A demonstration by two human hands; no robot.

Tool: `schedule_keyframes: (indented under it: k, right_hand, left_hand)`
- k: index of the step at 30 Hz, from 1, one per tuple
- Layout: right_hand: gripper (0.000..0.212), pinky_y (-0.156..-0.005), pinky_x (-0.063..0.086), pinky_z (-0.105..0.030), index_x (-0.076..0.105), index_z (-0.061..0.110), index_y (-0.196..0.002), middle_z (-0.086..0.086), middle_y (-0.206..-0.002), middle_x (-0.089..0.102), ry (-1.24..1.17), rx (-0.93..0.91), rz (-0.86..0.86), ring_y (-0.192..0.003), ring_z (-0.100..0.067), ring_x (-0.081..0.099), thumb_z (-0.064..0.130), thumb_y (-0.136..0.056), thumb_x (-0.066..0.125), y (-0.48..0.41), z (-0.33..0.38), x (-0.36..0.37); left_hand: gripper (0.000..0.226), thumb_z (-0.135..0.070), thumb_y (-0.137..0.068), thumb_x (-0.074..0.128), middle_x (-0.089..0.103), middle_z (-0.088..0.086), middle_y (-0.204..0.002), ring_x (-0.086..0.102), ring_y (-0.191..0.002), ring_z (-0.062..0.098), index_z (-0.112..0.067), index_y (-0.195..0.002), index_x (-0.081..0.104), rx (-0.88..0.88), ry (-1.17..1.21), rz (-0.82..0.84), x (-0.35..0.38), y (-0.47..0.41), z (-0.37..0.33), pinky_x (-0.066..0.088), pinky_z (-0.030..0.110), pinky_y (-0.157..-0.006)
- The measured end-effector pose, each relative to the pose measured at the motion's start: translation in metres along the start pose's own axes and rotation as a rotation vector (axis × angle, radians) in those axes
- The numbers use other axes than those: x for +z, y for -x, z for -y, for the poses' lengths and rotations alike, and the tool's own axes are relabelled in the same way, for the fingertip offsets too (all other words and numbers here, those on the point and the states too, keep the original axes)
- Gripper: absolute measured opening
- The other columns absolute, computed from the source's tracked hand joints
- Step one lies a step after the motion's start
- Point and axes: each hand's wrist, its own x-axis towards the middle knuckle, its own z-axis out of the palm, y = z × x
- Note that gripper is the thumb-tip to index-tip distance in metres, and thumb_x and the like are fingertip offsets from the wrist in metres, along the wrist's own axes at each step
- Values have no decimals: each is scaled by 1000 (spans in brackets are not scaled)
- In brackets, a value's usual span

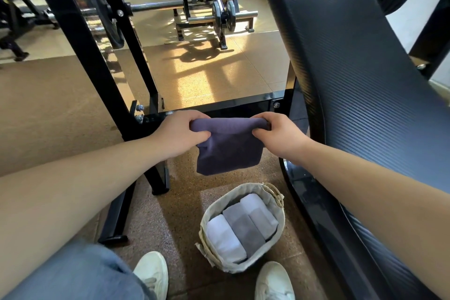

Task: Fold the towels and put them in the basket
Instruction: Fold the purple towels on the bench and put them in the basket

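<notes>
Gym floor, seen from above and behind the hands; both arms stretched forward. Left hand (179, 130) and right hand (280, 134) each grip one end of the top fold of a dark purple towel (227, 151); fingers curled over the far side, thumbs pinching from the near side; the towel hangs doubled from that fold, lower edge free in the air, touching nothing else that I can see.

Basket (272, 193) on the floor near, below the towel and slightly right; pale fabric lining, woven handle at its far right rim; inside, three folded towels side by side: a white towel (225, 238) on the left, a grey towel (243, 226) in the middle, a third pale towel (259, 214) on the right, its far part white and near part greyish, possibly two pieces, hard to tell.

Two white shoes at the near edge, left shoe (152, 273) and right shoe (274, 280), either side of the basket; a blue-grey trouser leg (80, 273) near left.

Black padded bench (353, 80) fills the right; black machine frame (80, 39) left; barbell with plates (222, 17) far on the sunlit floor.
</notes>
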Motion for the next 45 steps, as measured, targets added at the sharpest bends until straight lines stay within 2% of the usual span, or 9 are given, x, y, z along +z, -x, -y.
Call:
schedule_keyframes:
  k: [4,10,16,22,28,32,36,40,45]
  right_hand:
    - [15,-71,50,-27,64,33,-107,7,-93,71,-95,8,-23,-89,-8,67,25,-96,57,-4,1,-1]
    - [24,-103,50,-52,62,28,-118,1,-114,70,-221,128,19,-111,-21,64,37,-99,50,-7,1,3]
    - [36,-97,56,-51,52,34,-132,3,-119,65,-340,163,-64,-111,-20,63,42,-97,51,-7,1,3]
    - [17,-93,56,-58,49,46,-118,-6,-111,62,-335,88,-62,-98,-22,61,39,-102,47,-2,7,0]
    - [30,-86,60,-47,53,39,-119,-16,-112,66,-448,-29,108,-96,-27,66,17,-99,59,5,13,-1]
    - [26,-81,52,-48,65,33,-103,-12,-101,66,-415,-48,19,-88,-22,58,10,-102,54,2,11,3]
    - [27,-90,54,-35,69,34,-108,4,-108,66,-423,-25,2,-96,-13,65,11,-95,65,1,7,4]
    - [66,-88,56,-27,55,41,-136,10,-126,59,-282,-51,68,-105,-6,66,11,-82,78,5,5,1]
    - [78,-94,57,-39,46,40,-145,7,-131,57,-125,-42,40,-116,-19,61,13,-80,78,3,4,2]
  left_hand:
    - [12,-34,-87,71,68,-16,-95,62,-90,4,-37,-98,68,-23,28,-26,0,-1,2,44,23,-70]
    - [18,-33,-97,66,71,-6,-106,67,-101,13,-29,-114,65,-136,256,-23,3,1,2,57,35,-85]
    - [27,-29,-96,69,69,1,-116,70,-103,16,-31,-121,59,-169,467,-68,3,-1,-1,60,38,-87]
    - [19,-26,-102,59,69,7,-85,69,-62,8,-40,-99,47,-184,485,-99,2,-2,-2,51,19,-50]
    - [36,-25,-108,45,60,2,-93,55,-75,14,-46,-82,59,-147,435,-114,-2,-2,4,46,18,-52]
    - [55,-11,-108,39,65,-3,-115,64,-98,14,-39,-84,80,-175,538,-67,-2,0,-1,55,18,-66]
    - [39,-5,-101,53,66,-1,-124,66,-110,15,-35,-101,79,-204,601,14,1,4,-7,58,31,-88]
    - [46,-1,-87,73,64,-7,-120,66,-102,7,-42,-108,72,-115,521,4,0,7,-9,56,15,-75]
    - [63,-6,-76,85,57,-25,-120,57,-102,-14,-47,-119,64,-38,340,28,-1,7,-3,45,1,-73]
